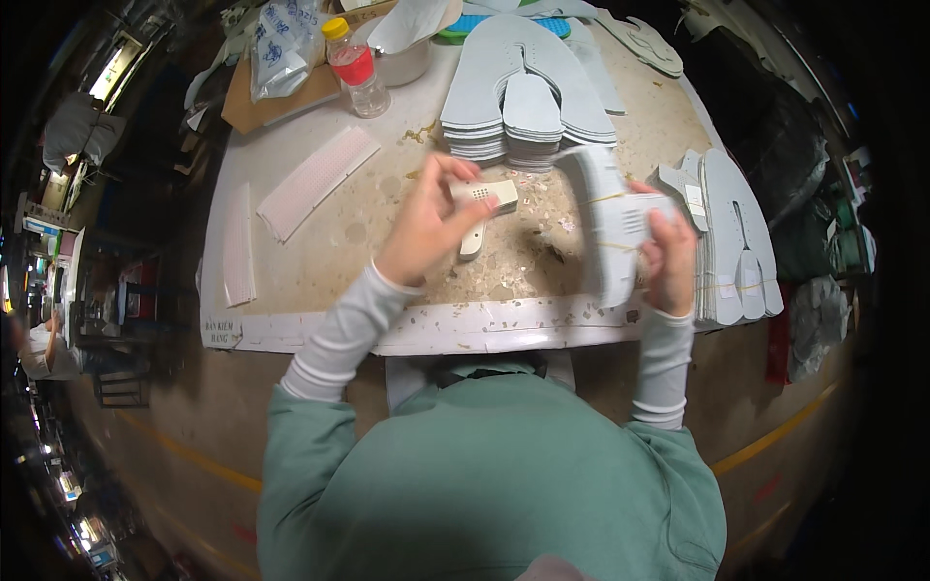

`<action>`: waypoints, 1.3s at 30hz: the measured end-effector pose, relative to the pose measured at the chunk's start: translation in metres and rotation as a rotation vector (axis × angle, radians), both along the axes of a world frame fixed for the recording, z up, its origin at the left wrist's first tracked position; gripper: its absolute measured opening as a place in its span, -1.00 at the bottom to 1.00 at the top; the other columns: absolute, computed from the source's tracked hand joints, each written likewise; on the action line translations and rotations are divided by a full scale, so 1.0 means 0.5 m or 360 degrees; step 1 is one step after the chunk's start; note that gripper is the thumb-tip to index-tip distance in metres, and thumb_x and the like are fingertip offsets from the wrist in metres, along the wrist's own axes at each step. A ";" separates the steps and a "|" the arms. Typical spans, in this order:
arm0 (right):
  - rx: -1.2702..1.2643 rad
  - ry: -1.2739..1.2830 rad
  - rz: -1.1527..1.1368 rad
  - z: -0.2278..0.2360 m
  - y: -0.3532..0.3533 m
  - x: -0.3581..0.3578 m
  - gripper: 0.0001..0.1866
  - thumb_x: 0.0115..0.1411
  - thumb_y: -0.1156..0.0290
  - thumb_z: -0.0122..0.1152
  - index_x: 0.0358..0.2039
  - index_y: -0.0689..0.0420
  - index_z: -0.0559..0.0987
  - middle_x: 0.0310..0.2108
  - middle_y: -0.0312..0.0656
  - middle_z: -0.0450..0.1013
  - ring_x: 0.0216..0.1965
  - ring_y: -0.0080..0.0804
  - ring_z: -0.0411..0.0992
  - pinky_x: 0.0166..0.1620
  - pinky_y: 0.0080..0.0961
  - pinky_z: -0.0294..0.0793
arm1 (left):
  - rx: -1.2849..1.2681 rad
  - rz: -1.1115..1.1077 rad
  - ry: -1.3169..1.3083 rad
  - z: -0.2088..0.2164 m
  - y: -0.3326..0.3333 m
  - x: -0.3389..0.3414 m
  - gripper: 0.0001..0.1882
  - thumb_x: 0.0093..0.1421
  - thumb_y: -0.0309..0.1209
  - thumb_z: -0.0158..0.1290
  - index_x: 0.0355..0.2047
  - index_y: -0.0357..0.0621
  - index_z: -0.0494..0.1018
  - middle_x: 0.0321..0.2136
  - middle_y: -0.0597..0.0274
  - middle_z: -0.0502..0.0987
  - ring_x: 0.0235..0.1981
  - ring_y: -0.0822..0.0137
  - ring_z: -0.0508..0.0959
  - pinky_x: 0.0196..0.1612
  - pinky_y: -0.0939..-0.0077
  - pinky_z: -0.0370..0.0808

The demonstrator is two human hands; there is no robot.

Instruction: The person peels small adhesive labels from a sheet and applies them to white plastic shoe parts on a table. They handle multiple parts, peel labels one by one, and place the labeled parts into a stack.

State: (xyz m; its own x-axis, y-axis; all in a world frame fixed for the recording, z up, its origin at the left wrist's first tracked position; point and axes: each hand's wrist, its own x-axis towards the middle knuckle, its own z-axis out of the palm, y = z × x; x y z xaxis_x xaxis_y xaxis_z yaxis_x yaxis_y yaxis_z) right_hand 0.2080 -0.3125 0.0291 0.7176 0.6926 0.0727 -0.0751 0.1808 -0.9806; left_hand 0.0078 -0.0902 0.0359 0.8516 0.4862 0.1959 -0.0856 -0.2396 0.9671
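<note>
My right hand (668, 252) is closed on a bundle of pale grey cut shoe pieces (605, 228), blurred by motion and bound with thin yellowish bands. My left hand (426, 228) has its fingers curled and its thumb over a small cream piece with punched holes (504, 196). Another small cream piece (472, 242) shows just below that thumb. Beyond both hands stand tall stacks of pale grey U-shaped shoe pieces (484, 77), with a narrower stack of tongue-shaped pieces (532, 108) between their arms.
Banded stacks of pale pieces (722, 252) lie at the table's right edge. Pinkish strips (320, 184) lie on the left. A yellow-capped bottle (366, 92), a plastic bag (288, 48) and a bowl (400, 63) stand at the back left. Scraps litter the tabletop (387, 271).
</note>
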 end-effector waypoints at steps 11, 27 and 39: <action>-0.0899 -0.0235 0.0024 -0.109 -0.107 0.159 -0.64 0.26 0.23 0.25 0.01 0.12 0.59 -0.49 -0.33 0.45 -0.54 -0.68 0.35 -0.45 -0.70 0.36 | 0.1511 -0.0804 0.0994 -0.021 0.169 0.125 -0.55 0.14 -0.16 0.19 -0.08 -0.23 0.55 -0.27 0.00 0.61 -0.24 0.10 0.60 -0.14 0.33 0.51; -0.0314 -0.1529 -0.0028 0.037 0.059 -0.063 -0.64 0.11 0.48 0.29 -0.04 0.15 0.60 -0.20 -0.10 0.53 -0.15 -0.22 0.48 -0.09 -0.40 0.45 | 0.0759 -0.0749 0.1236 -0.045 0.154 0.004 -0.40 0.00 -0.20 0.37 -0.04 -0.28 0.45 -0.28 0.27 0.54 -0.26 0.47 0.48 -0.14 0.58 0.46; -0.0179 -0.1568 0.0296 -0.047 0.103 -0.100 -0.69 0.07 0.48 0.32 -0.12 0.16 0.63 -0.23 -0.11 0.49 -0.17 -0.16 0.44 -0.10 -0.36 0.45 | -0.1184 0.0519 -0.0031 -0.066 0.334 -0.028 -0.56 0.29 -0.35 0.13 0.11 -0.28 0.34 -0.05 0.06 0.54 -0.07 0.31 0.57 0.00 0.41 0.54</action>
State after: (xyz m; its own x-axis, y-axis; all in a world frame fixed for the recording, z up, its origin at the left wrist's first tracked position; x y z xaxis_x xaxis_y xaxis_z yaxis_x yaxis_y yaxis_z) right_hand 0.1577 -0.2608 0.0054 0.2530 0.8267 0.5026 0.7603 0.1514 -0.6317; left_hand -0.0062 0.0766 0.0027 0.6443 0.7182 -0.2629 -0.1409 0.4494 0.8821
